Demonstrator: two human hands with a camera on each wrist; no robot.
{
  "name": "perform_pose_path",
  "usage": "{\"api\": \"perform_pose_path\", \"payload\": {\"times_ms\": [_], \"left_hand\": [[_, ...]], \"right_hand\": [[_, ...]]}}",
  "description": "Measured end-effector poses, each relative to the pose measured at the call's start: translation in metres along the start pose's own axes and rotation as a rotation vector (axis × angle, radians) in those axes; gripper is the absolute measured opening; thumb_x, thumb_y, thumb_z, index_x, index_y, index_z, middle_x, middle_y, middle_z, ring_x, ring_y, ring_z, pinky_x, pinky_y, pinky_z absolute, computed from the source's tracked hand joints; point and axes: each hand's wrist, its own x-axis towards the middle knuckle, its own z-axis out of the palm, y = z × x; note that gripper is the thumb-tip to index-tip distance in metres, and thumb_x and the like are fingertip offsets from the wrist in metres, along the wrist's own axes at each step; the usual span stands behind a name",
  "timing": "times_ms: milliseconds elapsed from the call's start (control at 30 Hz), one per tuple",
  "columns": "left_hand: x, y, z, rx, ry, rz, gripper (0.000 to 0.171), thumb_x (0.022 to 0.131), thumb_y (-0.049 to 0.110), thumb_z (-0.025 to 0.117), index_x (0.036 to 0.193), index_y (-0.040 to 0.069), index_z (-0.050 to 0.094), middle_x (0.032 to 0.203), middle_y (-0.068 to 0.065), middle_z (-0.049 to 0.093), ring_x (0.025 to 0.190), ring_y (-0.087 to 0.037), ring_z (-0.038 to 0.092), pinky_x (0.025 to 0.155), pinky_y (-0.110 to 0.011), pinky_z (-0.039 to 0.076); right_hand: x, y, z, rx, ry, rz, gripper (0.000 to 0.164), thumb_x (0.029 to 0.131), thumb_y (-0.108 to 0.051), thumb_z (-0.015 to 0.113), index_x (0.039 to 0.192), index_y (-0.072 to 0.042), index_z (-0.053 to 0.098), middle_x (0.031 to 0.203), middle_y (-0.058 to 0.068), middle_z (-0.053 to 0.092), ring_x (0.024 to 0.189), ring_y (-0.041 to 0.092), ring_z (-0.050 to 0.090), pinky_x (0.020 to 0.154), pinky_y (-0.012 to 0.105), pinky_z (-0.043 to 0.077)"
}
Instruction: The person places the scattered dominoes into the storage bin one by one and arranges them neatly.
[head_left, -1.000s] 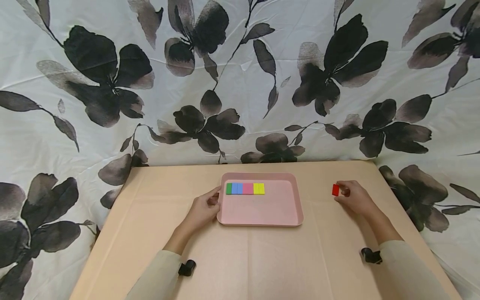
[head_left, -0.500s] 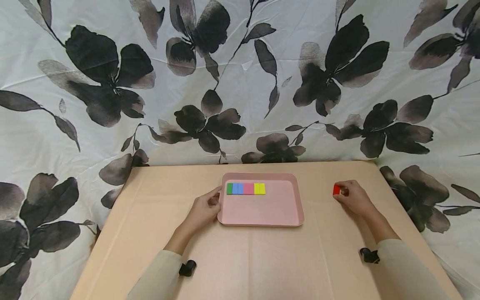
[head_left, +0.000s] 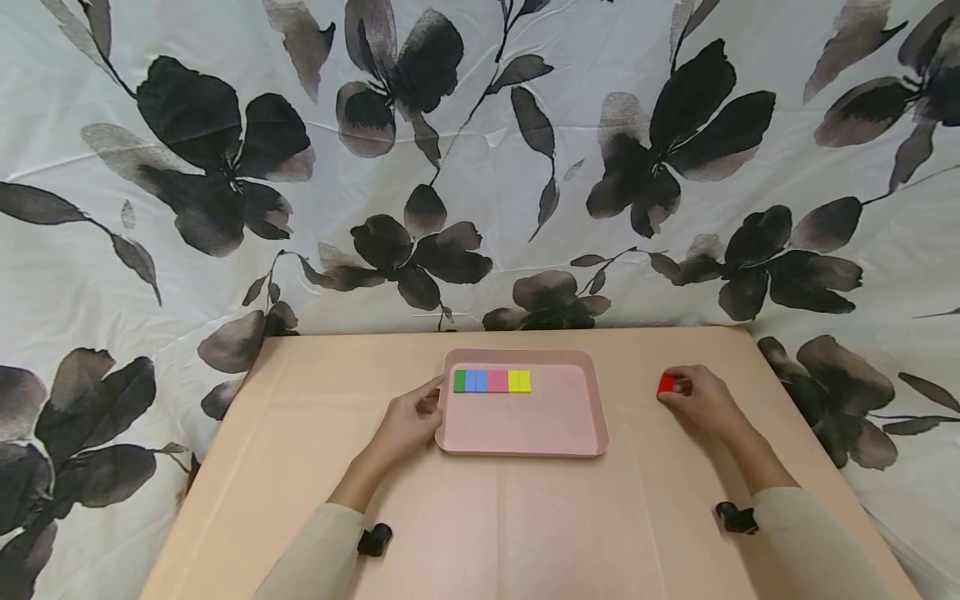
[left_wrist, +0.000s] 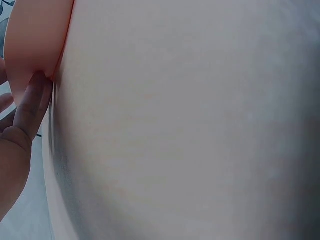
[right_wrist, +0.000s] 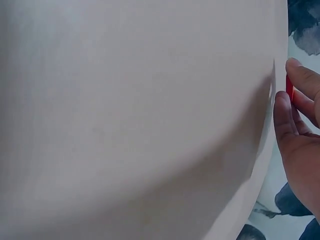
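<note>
A pink tray (head_left: 521,429) lies near the far side of the table. Along its upper part runs a row of small coloured square tiles: green (head_left: 460,382), blue (head_left: 476,382), pink (head_left: 497,382) and yellow (head_left: 519,382). My left hand (head_left: 407,423) holds the tray's left rim; the left wrist view shows a finger or thumb (left_wrist: 32,102) against the tray's side (left_wrist: 37,40). To the right of the tray, my right hand (head_left: 705,402) pinches a red tile (head_left: 665,383) between thumb and fingertips, its edge (right_wrist: 289,87) showing in the right wrist view.
Under everything is a light wooden-coloured table (head_left: 495,525). A white cloth with dark flowers (head_left: 465,167) hangs behind it and shows at both sides. Black wrist cameras (head_left: 375,540) sit at both sleeves.
My right hand has moved slightly left, towards the tray, with the red tile. My left hand and the tray stay in place.
</note>
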Motion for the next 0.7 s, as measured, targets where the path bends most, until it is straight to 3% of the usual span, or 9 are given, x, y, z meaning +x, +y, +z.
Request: {"api": "perform_pose_path", "payload": {"times_ms": [333, 567, 700], "left_hand": [[-0.001, 0.002, 0.000, 0.008, 0.011, 0.012, 0.062, 0.089, 0.003, 0.065, 0.150, 0.011, 0.055, 0.119, -0.012, 0.073, 0.090, -0.015, 0.065, 0.073, -0.022, 0.051], [-0.001, 0.002, 0.001, 0.005, 0.009, 0.008, 0.062, 0.089, 0.003, 0.065, 0.150, 0.011, 0.056, 0.118, -0.011, 0.073, 0.089, -0.016, 0.065, 0.073, -0.022, 0.052], [0.000, 0.002, 0.002, 0.006, 0.008, 0.009, 0.062, 0.089, 0.003, 0.065, 0.150, 0.010, 0.055, 0.116, -0.012, 0.073, 0.088, -0.017, 0.064, 0.070, -0.022, 0.052]], "right_hand": [[0.008, -0.026, 0.004, 0.043, 0.038, -0.043, 0.052, 0.086, -0.013, 0.083, 0.128, 0.010, 0.063, 0.113, 0.025, 0.061, 0.096, 0.033, 0.064, 0.081, 0.035, 0.057], [0.012, -0.048, 0.012, 0.092, 0.062, -0.081, 0.050, 0.085, -0.012, 0.084, 0.129, 0.003, 0.065, 0.113, 0.019, 0.062, 0.094, 0.028, 0.064, 0.075, 0.013, 0.050], [0.016, -0.061, 0.021, 0.125, 0.068, -0.118, 0.049, 0.084, -0.011, 0.085, 0.128, 0.003, 0.066, 0.112, 0.018, 0.062, 0.092, 0.027, 0.065, 0.075, 0.012, 0.049]]}}
